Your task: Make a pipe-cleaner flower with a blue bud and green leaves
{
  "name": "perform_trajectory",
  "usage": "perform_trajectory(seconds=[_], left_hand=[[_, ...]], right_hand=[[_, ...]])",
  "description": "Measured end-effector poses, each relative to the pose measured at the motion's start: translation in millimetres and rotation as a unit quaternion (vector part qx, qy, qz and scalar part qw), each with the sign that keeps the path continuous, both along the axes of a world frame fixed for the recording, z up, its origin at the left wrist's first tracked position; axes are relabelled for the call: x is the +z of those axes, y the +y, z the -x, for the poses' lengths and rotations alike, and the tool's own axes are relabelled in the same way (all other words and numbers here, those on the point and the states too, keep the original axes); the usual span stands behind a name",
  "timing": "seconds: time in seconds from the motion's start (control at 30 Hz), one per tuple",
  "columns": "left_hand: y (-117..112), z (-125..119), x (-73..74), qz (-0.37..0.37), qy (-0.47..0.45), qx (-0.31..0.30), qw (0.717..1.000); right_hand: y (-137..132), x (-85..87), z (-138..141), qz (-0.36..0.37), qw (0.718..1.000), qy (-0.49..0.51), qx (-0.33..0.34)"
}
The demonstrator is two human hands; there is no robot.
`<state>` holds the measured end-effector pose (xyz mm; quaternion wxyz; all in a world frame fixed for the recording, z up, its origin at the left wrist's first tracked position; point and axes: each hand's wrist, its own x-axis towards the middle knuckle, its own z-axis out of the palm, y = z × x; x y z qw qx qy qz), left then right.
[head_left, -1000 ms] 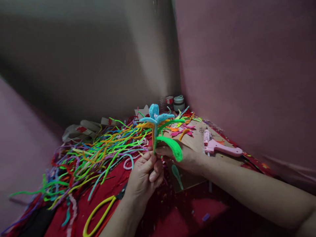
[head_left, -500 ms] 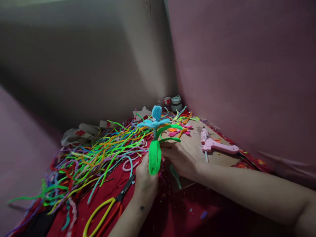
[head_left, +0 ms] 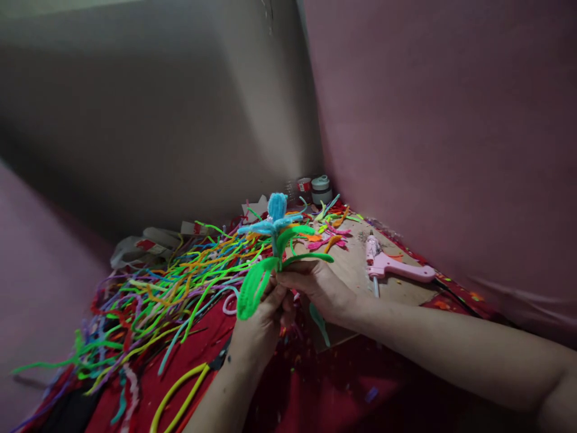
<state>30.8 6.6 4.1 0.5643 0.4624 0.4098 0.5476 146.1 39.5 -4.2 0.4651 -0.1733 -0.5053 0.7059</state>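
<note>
A pipe-cleaner flower with a light blue bloom and long green leaves stands upright between my hands. My left hand is closed around its lower stem, and a green leaf droops over the back of that hand. Just above, the thumb and fingers of my right hand pinch the stem where the leaves branch out. The stem's lower end is hidden by my fingers. Scissors with yellow and red handles lie under my left forearm, their blades mostly covered.
Many coloured pipe cleaners spread over the red cloth on the left. To the right, a pink glue gun rests on cardboard. A grey-green jar and clear plastic bag sit farther back.
The flower has turned and shifted slightly left, its front leaf swinging to the left. My left hand has moved left, covering the scissors' blades; my right hand has come in to the stem.
</note>
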Motion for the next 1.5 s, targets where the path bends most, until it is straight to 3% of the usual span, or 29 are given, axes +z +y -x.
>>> perform_trajectory(seconds=[0.17,0.37,0.47,0.6,0.73,0.93,1.33,1.5], left_hand=[[-2.3,-0.9,3.1,0.019,-0.049,-0.029,0.998],[1.4,5.6,8.0,-0.037,0.064,-0.037,0.997],[0.0,10.1,17.1,-0.067,0.120,0.014,0.990],[-5.2,9.8,25.7,-0.087,0.118,0.143,0.979],[-5.8,7.9,20.9,-0.100,0.090,0.181,0.974],[-2.5,11.3,13.8,-0.116,0.049,0.193,0.973],[-13.3,9.7,30.1,-0.056,0.144,0.213,0.965],[-10.0,7.2,28.8,-0.056,0.045,0.160,0.985]], right_hand=[[-1.8,1.1,-1.0,-0.001,1.000,0.003,0.017],[-6.1,9.7,-4.3,0.010,0.998,0.005,-0.057],[-4.6,10.2,-4.4,-0.029,0.995,-0.007,-0.099],[-2.9,7.1,-1.3,-0.079,0.992,-0.002,-0.101],[-5.0,2.1,2.7,-0.077,0.993,-0.001,-0.087],[-10.5,1.2,3.8,-0.074,0.994,-0.013,-0.074],[-12.4,4.1,2.5,-0.102,0.993,-0.017,-0.061],[-12.6,2.7,2.3,-0.107,0.992,-0.016,-0.065]])
